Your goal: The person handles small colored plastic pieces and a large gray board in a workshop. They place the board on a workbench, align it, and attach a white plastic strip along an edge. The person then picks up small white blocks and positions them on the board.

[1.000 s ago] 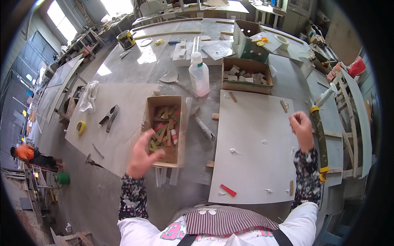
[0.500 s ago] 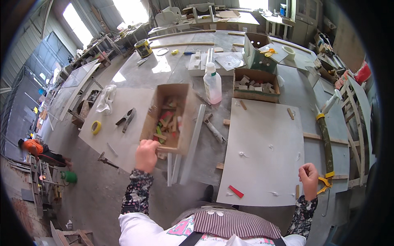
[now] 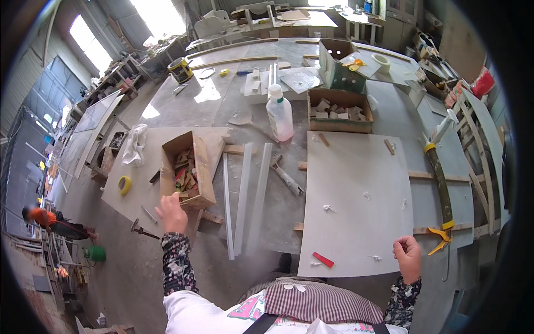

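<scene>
A cardboard box point(image 3: 204, 192) of small wooden pieces, some with red or green faces, rests on the pale sheet at the left. My left hand point(image 3: 173, 214) is at its near edge, fingers apart, fingertips by the rim. My right hand point(image 3: 409, 259) is closed over the near right corner of a white panel point(image 3: 356, 183); what its fingers hold, if anything, is hidden. A red wedge point(image 3: 323, 259) lies on the panel's near edge, and two wooden wedges lie toward its far edge. Dabs of white paste point(image 3: 329, 209) dot the panel. A caulking gun point(image 3: 440, 189) lies to the right.
Pale strips point(image 3: 245, 200) and a hammer point(image 3: 286, 175) lie between box and panel. Beyond stand a plastic bottle point(image 3: 280, 114) and a second box point(image 3: 340, 126) of blocks. Yellow tape point(image 3: 124, 185) lies at left. Another person point(image 3: 47, 216) is at far left.
The box has moved left and been set down on the pale sheet, covering most of the clamp there. My left hand's grip on its rim has loosened. The right hand has dropped slightly.
</scene>
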A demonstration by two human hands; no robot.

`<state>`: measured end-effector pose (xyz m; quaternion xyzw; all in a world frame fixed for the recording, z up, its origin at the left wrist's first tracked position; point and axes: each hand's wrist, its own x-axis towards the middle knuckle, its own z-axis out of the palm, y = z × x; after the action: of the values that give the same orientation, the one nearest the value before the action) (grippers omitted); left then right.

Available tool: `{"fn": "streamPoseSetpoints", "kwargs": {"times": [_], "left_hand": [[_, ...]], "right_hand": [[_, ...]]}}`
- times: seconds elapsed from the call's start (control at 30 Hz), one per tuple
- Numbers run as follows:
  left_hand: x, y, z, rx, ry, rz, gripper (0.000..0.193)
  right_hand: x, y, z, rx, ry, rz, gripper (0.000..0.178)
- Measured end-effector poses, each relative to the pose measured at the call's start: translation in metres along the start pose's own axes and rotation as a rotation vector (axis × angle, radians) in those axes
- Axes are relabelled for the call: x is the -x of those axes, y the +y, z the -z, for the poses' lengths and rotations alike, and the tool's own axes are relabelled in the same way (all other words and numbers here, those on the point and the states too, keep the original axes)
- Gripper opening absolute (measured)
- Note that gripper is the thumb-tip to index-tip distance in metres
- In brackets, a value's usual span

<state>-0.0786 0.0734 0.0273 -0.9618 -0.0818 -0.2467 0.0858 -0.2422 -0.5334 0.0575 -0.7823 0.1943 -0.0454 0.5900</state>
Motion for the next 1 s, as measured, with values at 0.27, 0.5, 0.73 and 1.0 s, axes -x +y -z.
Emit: {"fn": "streamPoseSetpoints", "kwargs": {"times": [0.27,0.5,0.73,1.0], "left_hand": [[0.009,0.100,0.079,0.677,-0.079,-0.204,0.015],[0.051,0.205,0.115,0.824,-0.348,-0.558,0.011],[0.096,0.355,0.123,0.954,-0.387,-0.901,0.012],[0.089,0.561,0.090,1.045,-0.425,-1.424,0.015]], "right_hand": [[0.016,-0.004,0.015,0.244,0.082,0.104,0.012],[0.067,0.026,0.062,0.192,0.065,-0.001,0.015],[0.129,0.150,0.071,0.064,-0.058,-0.020,0.021],[0.144,0.242,0.088,-0.099,0.483,-0.144,0.020]]}}
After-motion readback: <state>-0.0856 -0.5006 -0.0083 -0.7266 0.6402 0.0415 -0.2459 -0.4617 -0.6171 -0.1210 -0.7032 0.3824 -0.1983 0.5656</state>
